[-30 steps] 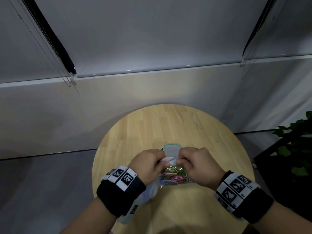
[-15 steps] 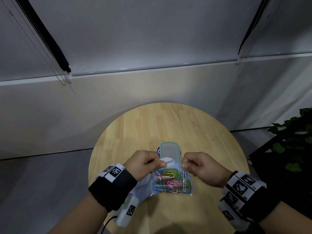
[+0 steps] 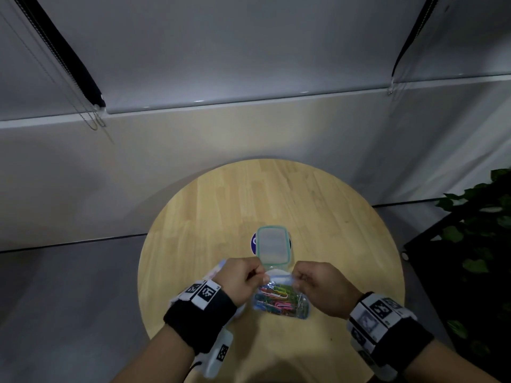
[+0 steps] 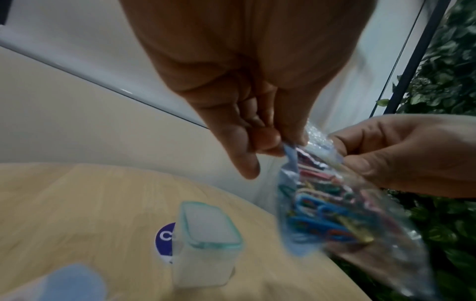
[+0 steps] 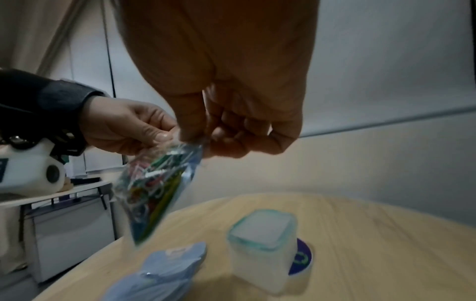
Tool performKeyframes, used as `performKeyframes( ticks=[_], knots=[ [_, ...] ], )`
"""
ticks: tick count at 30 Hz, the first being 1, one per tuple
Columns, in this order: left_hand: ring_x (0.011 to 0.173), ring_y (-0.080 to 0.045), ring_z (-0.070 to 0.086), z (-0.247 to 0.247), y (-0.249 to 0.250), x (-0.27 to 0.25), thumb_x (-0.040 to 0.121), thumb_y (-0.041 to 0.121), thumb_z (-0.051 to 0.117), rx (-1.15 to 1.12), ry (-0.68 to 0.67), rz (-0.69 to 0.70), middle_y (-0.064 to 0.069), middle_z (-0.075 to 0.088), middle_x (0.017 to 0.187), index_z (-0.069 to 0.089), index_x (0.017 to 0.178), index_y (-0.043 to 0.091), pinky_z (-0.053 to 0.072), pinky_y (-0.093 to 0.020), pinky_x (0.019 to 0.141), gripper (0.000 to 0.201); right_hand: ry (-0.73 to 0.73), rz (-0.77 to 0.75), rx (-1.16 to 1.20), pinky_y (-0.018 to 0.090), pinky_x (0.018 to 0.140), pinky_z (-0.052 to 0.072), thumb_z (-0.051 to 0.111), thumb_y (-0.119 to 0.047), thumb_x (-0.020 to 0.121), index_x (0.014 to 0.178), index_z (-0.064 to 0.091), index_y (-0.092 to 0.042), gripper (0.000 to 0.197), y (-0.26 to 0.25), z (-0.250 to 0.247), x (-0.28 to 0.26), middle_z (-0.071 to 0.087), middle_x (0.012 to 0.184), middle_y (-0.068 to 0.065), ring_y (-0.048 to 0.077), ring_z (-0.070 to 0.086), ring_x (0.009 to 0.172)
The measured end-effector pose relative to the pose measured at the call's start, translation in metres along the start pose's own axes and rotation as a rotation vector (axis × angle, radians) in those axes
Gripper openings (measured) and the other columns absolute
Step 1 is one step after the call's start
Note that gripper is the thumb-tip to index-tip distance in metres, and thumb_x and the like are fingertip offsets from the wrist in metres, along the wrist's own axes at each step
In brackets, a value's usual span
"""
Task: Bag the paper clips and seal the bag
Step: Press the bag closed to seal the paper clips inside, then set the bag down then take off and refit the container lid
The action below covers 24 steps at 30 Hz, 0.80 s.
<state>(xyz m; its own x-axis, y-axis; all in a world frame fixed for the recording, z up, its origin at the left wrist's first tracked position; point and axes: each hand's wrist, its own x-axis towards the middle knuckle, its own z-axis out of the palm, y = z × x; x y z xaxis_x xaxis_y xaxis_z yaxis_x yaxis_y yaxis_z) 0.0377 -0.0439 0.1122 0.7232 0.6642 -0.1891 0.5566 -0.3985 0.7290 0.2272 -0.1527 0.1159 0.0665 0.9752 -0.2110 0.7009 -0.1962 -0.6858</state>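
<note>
A small clear zip bag point(image 3: 280, 301) full of coloured paper clips point(image 3: 276, 295) hangs above the round wooden table point(image 3: 226, 205). My left hand point(image 3: 243, 280) pinches the bag's top left corner. My right hand point(image 3: 323, 286) pinches the top right corner. In the left wrist view the bag point(image 4: 342, 211) dangles below my left hand's fingers point(image 4: 268, 140), with the right hand point(image 4: 401, 154) opposite. In the right wrist view the bag point(image 5: 157, 183) hangs tilted under my right hand point(image 5: 226, 134), and the left hand point(image 5: 128, 130) holds its other corner.
A frosted plastic box with a teal-rimmed lid point(image 3: 273, 246) stands on a blue round sticker point(image 3: 254, 241) just beyond the hands. A stack of pale blue empty bags point(image 5: 159, 272) lies on the table below the left hand. A leafy plant point(image 3: 481, 233) stands at the right.
The hands have moved apart along the bag's top edge and lifted the bag. The bag now hangs flat and fully visible between them.
</note>
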Motion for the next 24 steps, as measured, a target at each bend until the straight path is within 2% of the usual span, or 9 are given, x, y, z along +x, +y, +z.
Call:
performKeyframes(
  ticks=[3,6,7,9,12,15,17,20,24],
  knots=[
    [0.047,0.009,0.047,0.009,-0.004,0.009,0.080,0.021,0.071,-0.111,0.011,-0.103,0.015,0.052,0.049,0.059,0.064,0.015,0.033,-0.007,0.050,0.020,0.026,0.098,0.084,0.026,0.059,0.039,0.064,-0.012,0.079,0.059,0.050,-0.029,0.029,0.015,0.008,0.006,0.053,0.058,-0.007,0.011,0.047,0.060],
    [0.053,0.004,0.050,0.021,-0.012,0.019,0.084,0.016,0.065,-0.062,-0.024,-0.095,0.013,0.053,0.056,0.061,0.069,0.012,0.033,-0.007,0.052,0.016,-0.017,0.149,0.150,0.024,0.059,0.038,0.061,-0.008,0.079,0.057,0.049,-0.031,0.034,0.029,0.015,0.007,0.055,0.062,-0.003,0.010,0.047,0.061],
    [0.061,-0.004,0.057,0.026,-0.014,0.023,0.085,0.012,0.062,-0.060,-0.033,-0.087,0.011,0.055,0.061,0.062,0.072,0.010,0.033,-0.006,0.054,0.013,-0.043,0.158,0.160,0.024,0.059,0.038,0.059,-0.006,0.079,0.057,0.049,-0.031,0.035,0.033,0.018,0.008,0.054,0.062,-0.004,0.009,0.047,0.060],
    [0.070,-0.019,0.059,0.036,-0.019,0.028,0.086,0.011,0.058,-0.058,-0.037,-0.079,0.006,0.057,0.066,0.061,0.076,0.008,0.036,-0.016,0.058,0.011,-0.092,0.177,0.171,0.022,0.058,0.035,0.056,-0.004,0.081,0.056,0.047,-0.032,0.038,0.041,0.022,0.011,0.051,0.061,-0.007,0.005,0.044,0.058],
    [0.067,-0.018,0.053,0.049,-0.026,0.037,0.088,0.017,0.057,-0.047,-0.033,-0.098,0.001,0.056,0.066,0.058,0.075,0.009,0.035,-0.026,0.058,0.016,-0.107,0.229,0.219,0.023,0.058,0.032,0.058,-0.005,0.084,0.058,0.044,-0.028,0.038,0.057,0.028,0.018,0.042,0.058,-0.008,0.003,0.037,0.056],
    [0.072,-0.026,0.056,0.061,-0.031,0.053,0.089,0.017,0.056,-0.012,-0.012,-0.149,-0.009,0.059,0.074,0.055,0.073,0.014,0.039,-0.031,0.064,0.016,-0.089,0.319,0.263,0.027,0.060,0.034,0.057,-0.006,0.084,0.057,0.044,-0.026,0.037,0.077,0.038,0.026,0.043,0.058,-0.007,0.006,0.039,0.058],
    [0.083,-0.031,0.059,0.065,-0.039,0.068,0.088,0.015,0.056,-0.016,0.076,-0.212,-0.014,0.060,0.094,0.062,0.086,0.010,0.043,-0.031,0.074,0.008,-0.048,0.441,0.312,0.026,0.060,0.037,0.056,-0.008,0.085,0.057,0.048,-0.025,0.034,0.093,0.043,0.032,0.047,0.059,-0.004,0.010,0.043,0.058],
    [0.096,-0.032,0.056,0.065,-0.055,0.088,0.084,0.022,0.062,-0.025,0.232,-0.379,-0.015,0.050,0.112,0.057,0.111,0.012,0.046,-0.036,0.085,0.029,0.074,0.691,0.455,0.025,0.052,0.042,0.055,-0.006,0.087,0.069,0.059,-0.013,0.020,0.121,0.049,0.038,0.053,0.061,0.006,0.017,0.047,0.054],
    [0.105,-0.034,0.056,0.066,-0.070,0.112,0.080,0.029,0.068,-0.127,0.207,-0.616,-0.014,0.050,0.120,0.043,0.126,0.012,0.045,-0.034,0.081,0.055,0.204,0.874,0.520,0.038,0.060,0.052,0.056,-0.002,0.086,0.082,0.063,-0.003,0.008,0.145,0.055,0.040,0.059,0.073,0.016,0.024,0.052,0.057]
  ],
)
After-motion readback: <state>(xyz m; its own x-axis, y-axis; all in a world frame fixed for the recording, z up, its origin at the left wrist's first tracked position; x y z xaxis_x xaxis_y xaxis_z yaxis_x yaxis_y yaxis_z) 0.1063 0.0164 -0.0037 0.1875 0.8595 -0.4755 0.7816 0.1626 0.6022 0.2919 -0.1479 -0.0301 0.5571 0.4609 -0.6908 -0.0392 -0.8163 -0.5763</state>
